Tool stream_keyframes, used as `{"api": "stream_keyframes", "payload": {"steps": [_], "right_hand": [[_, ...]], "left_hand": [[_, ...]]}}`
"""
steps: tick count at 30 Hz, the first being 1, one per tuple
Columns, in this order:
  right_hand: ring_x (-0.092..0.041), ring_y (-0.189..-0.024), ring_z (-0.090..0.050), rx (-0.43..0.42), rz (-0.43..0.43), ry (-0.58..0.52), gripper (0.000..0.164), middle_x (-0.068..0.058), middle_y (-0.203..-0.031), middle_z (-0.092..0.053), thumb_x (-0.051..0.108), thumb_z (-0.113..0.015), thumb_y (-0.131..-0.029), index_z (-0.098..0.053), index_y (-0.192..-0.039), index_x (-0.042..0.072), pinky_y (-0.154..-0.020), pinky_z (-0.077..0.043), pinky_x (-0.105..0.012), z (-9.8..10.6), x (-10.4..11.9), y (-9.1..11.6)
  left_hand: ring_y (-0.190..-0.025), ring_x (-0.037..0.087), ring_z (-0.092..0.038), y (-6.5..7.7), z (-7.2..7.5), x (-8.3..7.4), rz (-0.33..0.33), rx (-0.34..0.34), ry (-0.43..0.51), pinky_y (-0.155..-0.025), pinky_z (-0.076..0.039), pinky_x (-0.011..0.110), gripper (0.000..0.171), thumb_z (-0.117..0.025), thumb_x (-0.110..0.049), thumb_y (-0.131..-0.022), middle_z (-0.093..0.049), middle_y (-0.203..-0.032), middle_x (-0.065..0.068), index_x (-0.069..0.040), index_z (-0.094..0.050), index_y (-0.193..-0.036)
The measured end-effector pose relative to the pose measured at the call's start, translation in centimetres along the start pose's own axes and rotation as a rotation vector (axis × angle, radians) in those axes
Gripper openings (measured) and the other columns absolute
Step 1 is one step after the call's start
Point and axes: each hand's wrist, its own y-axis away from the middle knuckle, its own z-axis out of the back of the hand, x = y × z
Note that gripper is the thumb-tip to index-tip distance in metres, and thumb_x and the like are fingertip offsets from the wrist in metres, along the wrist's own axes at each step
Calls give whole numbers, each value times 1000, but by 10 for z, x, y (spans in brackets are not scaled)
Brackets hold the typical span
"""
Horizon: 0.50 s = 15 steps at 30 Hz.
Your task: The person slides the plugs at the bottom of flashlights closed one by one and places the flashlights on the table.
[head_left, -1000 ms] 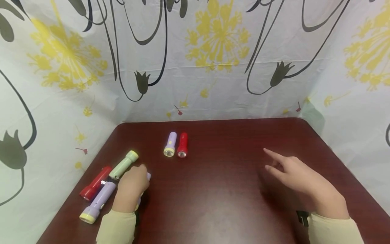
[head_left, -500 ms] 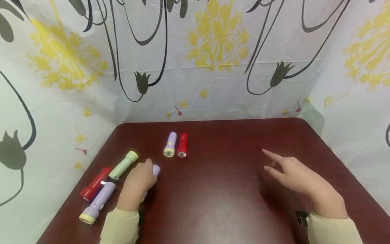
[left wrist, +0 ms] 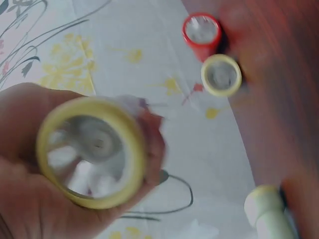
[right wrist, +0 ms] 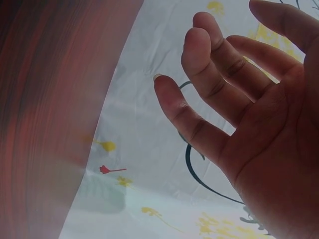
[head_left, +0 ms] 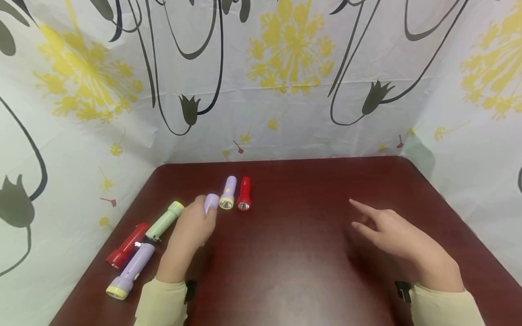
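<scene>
The left hand (head_left: 191, 231) has its grip closed round one lilac flashlight (head_left: 211, 202), fingers and thumb curled about the body. In the head view the plain lilac end shows beyond the fingers, just left of the pair at the back; in the left wrist view the yellow-rimmed lens faces the camera. Whether it touches the bench (head_left: 285, 253) cannot be told. It is one of six flashlights: three lilac, two red and one light green. Two lie side by side toward the far edge, lens ends toward the person: the back lilac flashlight (head_left: 228, 192) on the left, the back red flashlight (head_left: 244, 194) on the right. Three more lie on the left part of the bench: the green flashlight (head_left: 165, 222), slanting, its yellow end away from the person; the front red flashlight (head_left: 127, 246) nearest the left edge; and the front lilac flashlight (head_left: 132, 270) alongside it. The right hand (head_left: 391, 231) is well apart from all six, over the right part of the bench, its grip relaxed and unclenched with the index finger extended. Two pale yellow sleeves (head_left: 161, 303) reach the wrists. A white sheet (head_left: 244, 117) with yellow, grey and red flower prints rises behind the bench.
</scene>
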Motion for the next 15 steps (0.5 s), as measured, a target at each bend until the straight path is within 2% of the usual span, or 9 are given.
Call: {"api": "stream_keyframes", "payload": {"steps": [3, 5, 9, 15], "right_hand": [[4, -73, -54, 4, 12, -1, 64, 12, -91, -71, 28, -70, -104, -47, -159, 7, -70, -48, -26, -1, 1, -2], [5, -73, -54, -4, 20, 9, 64, 12, -91, -71, 29, -70, -103, -47, -160, 8, -71, -48, -27, -2, 2, -3], [5, -71, -52, -26, 51, 14, 66, 14, -90, -70, 27, -72, -102, -45, -161, 12, -72, -48, -28, -3, 5, -4], [3, -64, -46, -27, 116, -24, 70, 15, -88, -66, 22, -71, -103, -39, -165, 23, -69, -44, -25, -7, 12, -7]], "left_hand": [[-109, 39, -68, 0, 0, -5, 54, 22, 133, -95, -61, 57, 63, -63, -42, -103, -65, -136, 25, -4, -48, -150], [-108, 35, -67, 0, -1, -9, 62, 25, 191, -92, -63, 54, 68, -72, -47, -96, -66, -135, 22, -9, -50, -148], [-110, 33, -67, 0, -3, -15, 44, 6, 238, -91, -63, 53, 69, -82, -45, -89, -67, -134, 18, -12, -54, -142], [-110, 32, -67, 2, -6, -24, -2, 6, 286, -89, -65, 50, 64, -82, -44, -90, -68, -135, 15, -14, -59, -142]]}}
